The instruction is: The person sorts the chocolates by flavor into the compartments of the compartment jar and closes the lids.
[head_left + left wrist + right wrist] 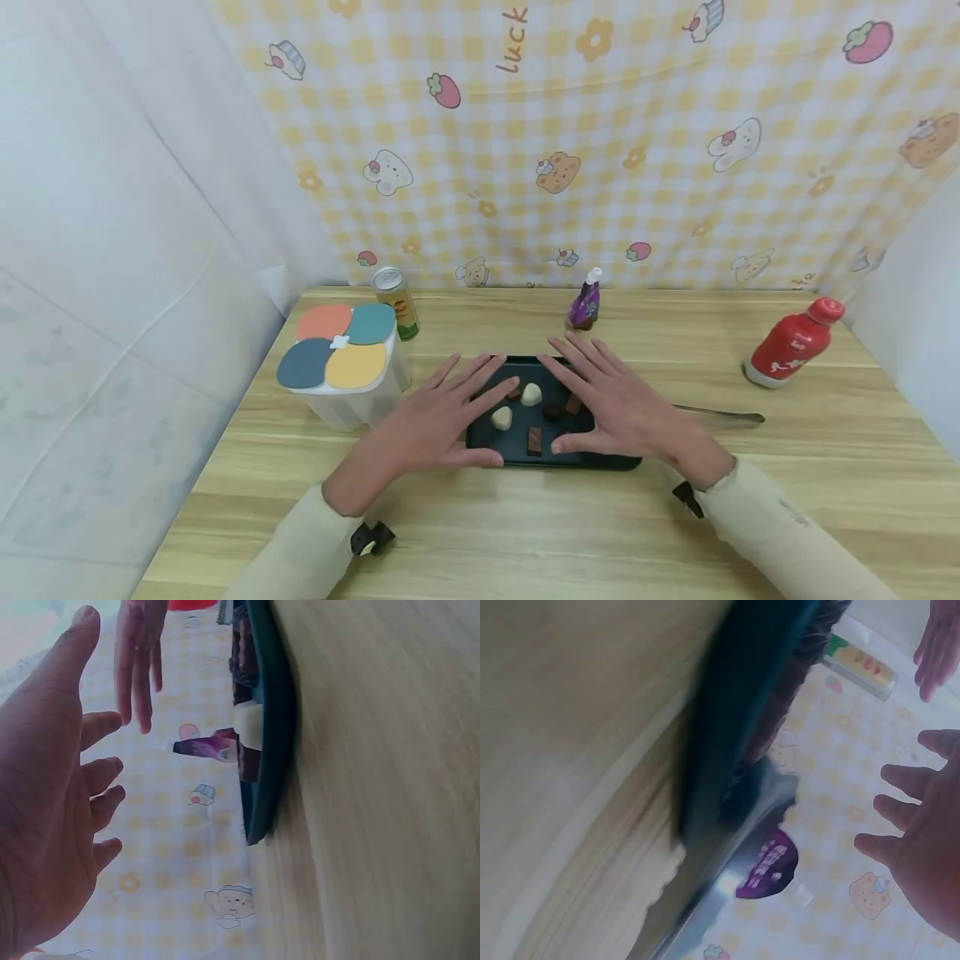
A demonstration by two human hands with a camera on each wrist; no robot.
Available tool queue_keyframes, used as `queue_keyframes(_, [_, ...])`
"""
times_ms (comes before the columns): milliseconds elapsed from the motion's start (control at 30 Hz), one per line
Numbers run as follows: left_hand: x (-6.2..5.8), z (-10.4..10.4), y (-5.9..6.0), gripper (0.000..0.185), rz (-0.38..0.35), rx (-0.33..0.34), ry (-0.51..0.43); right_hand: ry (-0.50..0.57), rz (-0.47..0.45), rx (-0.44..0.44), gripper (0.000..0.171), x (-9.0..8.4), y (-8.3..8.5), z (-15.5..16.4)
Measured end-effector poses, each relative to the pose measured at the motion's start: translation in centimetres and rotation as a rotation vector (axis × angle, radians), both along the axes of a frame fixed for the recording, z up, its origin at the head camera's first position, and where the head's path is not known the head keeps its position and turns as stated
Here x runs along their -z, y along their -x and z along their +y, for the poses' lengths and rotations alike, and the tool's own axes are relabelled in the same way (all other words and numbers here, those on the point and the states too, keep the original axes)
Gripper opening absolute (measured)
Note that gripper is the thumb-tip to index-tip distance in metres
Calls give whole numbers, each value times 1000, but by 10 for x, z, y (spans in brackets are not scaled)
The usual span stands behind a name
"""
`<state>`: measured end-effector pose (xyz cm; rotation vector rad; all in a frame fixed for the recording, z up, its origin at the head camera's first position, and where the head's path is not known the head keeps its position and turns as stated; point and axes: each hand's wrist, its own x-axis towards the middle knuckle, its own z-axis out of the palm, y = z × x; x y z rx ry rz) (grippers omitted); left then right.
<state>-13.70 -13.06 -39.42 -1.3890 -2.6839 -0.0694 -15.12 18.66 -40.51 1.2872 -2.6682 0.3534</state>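
Both hands hover with spread fingers over a dark green tray (pixel 516 452), one at each end. Cream-coloured chocolates, one nearer (pixel 502 418) and one farther (pixel 531 395), lie in it with several brown pieces, among them a rectangular chocolate (pixel 534 441) and a dark round one (pixel 553 412). My left hand (pixel 438 421) covers the tray's left end and holds nothing. Over the right end, my right hand (pixel 618 404) is empty too, thumb apart from the fingers. In the left wrist view the left hand (pixel 45 787) shows a gap between its fingers and the tray.
A thin metal utensil (pixel 723 413) pokes out beyond the right hand. Behind the tray stands a purple pouch (pixel 585 304). On the left are a white box with a four-coloured lid (pixel 356 367) and a drink can (pixel 397 304). A red bottle (pixel 791 346) stands far right.
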Motion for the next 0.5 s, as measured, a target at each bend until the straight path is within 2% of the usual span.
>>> queue_keyframes(267, [-18, -13, -17, 97, 33, -29, -48, 48, 22, -42, 104, -7, 5, -23])
queue_keyframes(500, [-33, -31, -23, 90, 82, -56, -126, 103, 47, -89, 92, -13, 18, -54])
